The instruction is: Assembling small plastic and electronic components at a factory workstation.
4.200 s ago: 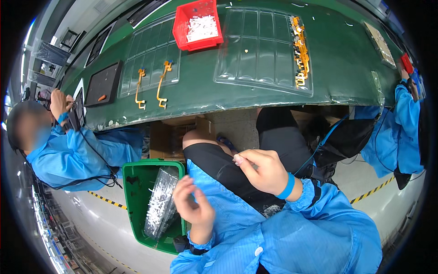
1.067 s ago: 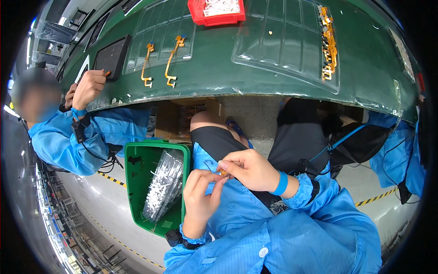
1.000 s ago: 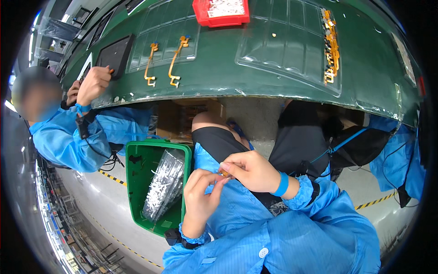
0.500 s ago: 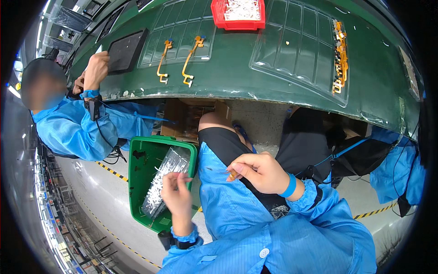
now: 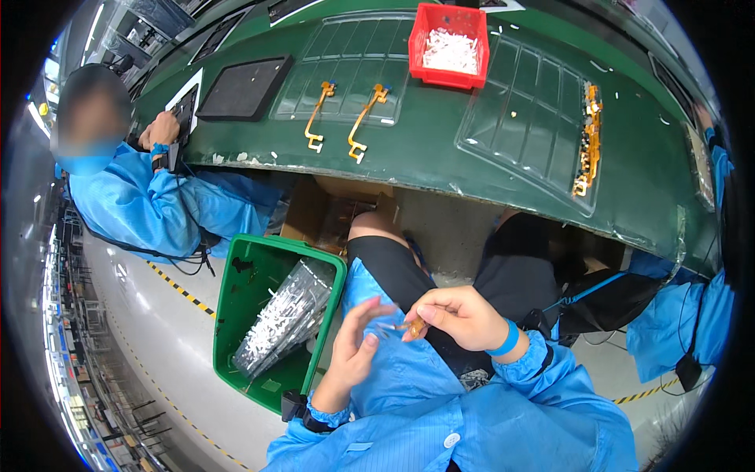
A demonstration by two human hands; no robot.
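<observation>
One wide green table (image 5: 487, 149) fills the upper part of the view, and its near edge curves above the person's lap. On it lie clear moulded trays (image 5: 519, 110), a dark flat tray (image 5: 244, 86) at the left, and a red bin (image 5: 450, 49) with white small parts inside. Two gold flex strips (image 5: 340, 118) lie side by side on the table between the dark tray and the red bin, and a row of gold parts (image 5: 587, 149) lies on a clear tray at the right. At the left side a co-worker (image 5: 134, 189) in a blue coat sits with the hands on the table edge. Below the table, on the floor just left of the person's knee, stands a green bin (image 5: 236, 315), and a clear tray with white parts leans inside it. A brown box (image 5: 314, 212) is under the table behind the bin.

The right hand (image 5: 460, 318) is over the lap and its fingertips pinch a small gold part (image 5: 413, 329). This part is held in the air above the blue coat, between both hands. The left hand (image 5: 354, 350) is released, with fingers spread and nothing in it; its fingertips are just beside the gold part, and I cannot tell if they touch it.
</observation>
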